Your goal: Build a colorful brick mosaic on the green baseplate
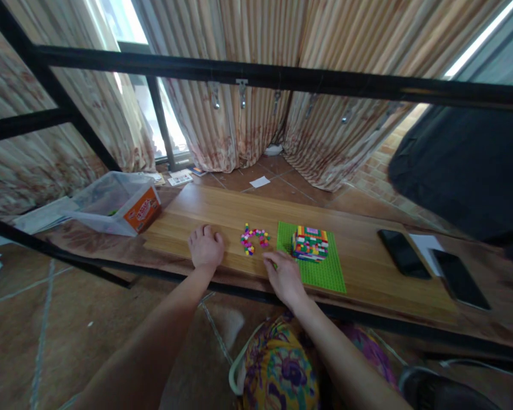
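My right hand (283, 275) curls at the left edge of the flat green studded baseplate (336, 274); whether it pinches anything, I can't tell. My left hand (206, 246) lies released, left of the small multicoloured plastic bricks (250, 249). A rightward sweep could knock the boxy multicoloured brick build (310, 245) on the baseplate.

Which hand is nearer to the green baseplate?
The right hand, at the left edge of the green baseplate; the left hand is farther left, past the loose bricks.
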`<state>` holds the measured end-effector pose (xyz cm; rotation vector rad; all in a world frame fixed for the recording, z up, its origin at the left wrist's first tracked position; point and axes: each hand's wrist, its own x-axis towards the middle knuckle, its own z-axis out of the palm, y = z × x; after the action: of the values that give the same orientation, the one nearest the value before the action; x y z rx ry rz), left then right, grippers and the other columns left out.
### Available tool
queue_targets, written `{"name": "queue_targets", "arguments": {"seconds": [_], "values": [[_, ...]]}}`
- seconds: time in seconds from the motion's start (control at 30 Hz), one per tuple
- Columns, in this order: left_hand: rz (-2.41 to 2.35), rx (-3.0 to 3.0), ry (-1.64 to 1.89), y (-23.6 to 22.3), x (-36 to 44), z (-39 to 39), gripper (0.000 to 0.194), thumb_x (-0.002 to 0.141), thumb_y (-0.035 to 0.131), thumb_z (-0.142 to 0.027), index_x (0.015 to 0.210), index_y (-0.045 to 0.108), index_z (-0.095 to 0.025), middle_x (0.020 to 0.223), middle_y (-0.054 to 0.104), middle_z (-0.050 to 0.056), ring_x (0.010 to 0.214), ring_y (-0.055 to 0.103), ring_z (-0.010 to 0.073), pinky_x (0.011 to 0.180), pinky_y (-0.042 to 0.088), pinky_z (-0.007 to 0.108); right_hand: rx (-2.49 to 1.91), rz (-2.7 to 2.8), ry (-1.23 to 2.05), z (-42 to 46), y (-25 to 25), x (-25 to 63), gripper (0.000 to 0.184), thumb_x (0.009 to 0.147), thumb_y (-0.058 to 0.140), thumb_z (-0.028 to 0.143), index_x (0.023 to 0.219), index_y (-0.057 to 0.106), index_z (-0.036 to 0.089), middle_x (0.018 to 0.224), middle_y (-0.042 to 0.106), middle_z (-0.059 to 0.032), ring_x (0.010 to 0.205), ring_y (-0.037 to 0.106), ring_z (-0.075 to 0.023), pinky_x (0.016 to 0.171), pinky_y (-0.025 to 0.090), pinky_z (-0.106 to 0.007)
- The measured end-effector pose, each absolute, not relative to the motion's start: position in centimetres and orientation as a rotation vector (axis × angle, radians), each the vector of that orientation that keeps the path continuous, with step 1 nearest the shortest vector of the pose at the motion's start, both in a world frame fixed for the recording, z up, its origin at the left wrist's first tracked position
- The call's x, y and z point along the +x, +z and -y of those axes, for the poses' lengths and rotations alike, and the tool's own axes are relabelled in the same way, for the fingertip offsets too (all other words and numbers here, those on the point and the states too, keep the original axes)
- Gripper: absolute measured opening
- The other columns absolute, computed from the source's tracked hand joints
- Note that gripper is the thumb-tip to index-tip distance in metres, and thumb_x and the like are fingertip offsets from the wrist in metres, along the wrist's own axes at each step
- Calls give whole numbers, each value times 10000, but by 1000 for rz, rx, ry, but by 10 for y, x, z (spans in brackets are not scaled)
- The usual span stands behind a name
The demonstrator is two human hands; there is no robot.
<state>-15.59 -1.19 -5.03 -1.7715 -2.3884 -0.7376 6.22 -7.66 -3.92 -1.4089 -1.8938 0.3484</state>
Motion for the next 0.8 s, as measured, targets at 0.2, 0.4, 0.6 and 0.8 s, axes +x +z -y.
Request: {"name": "queue_targets", "arguments": {"seconds": [0.2,0.4,0.6,0.8], "values": [[2381,-1763,-732,-53,-156,12,374,926,468,-292,1194,656,-111,1315,631,185,1223,553,360,1054,416,489,-1644,1815,145,41,-54,59,165,894,582,145,893,741,189,849,704,-94,803,645,-235,777,499,-353],[2368,-1760,-735,-54,-156,12,387,928,463,-299,1205,652,-106,1319,629,187,1222,551,364,1050,417,493,-1666,1864,142,28,-59,57,138,876,606,140,820,716,201,815,669,-79,785,628,-234,750,479,-342],[2390,-1777,-757,-52,-155,13,388,929,455,-287,1214,645,-104,1334,616,203,1252,535,363,1068,401,508,-1639,1890,151,26,-58,54,184,902,573,151,776,692,214,833,664,-83,791,632,-229,762,487,-346],[2382,-1774,-745,-53,-155,13,381,927,456,-292,1196,653,-106,1307,632,196,1227,549,366,1054,414,503,-1589,1887,174,36,-50,55,214,892,547,105,773,696,204,806,690,-77,785,654,-231,773,509,-347]]}}
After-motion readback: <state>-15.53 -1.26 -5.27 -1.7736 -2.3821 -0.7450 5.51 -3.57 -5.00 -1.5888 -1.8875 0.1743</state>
